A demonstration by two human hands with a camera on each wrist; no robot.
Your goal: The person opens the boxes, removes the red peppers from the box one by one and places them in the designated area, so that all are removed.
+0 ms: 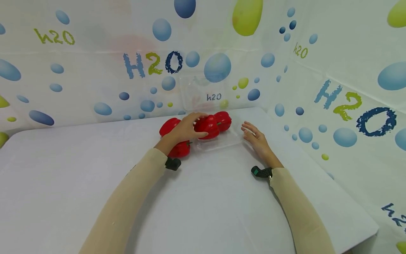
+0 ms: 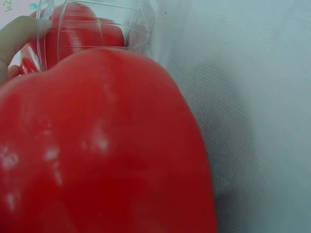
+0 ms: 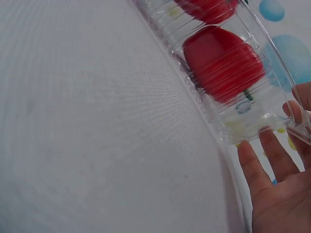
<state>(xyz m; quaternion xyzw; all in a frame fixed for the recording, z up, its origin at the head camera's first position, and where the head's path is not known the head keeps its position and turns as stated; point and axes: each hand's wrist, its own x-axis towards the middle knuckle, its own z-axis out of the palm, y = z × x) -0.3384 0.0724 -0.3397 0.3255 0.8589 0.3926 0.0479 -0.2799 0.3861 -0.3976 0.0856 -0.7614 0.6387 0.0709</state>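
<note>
4 red peppers on a white table (image 1: pixel 95 197): left hand (image 1: pixel 185 128) curled over 1 pepper (image 1: pixel 207 126) inside the clear tray (image 1: pixel 222 143), right hand (image 1: pixel 257 139) flat with fingers apart against the tray's edge, apparently steadying it; 2 peppers (image 1: pixel 179 150) lie outside.

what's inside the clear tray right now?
Two red peppers show inside the clear tray; the left hand grips the nearer one. That hand covers the tray's left part, so anything there is unseen.
</note>
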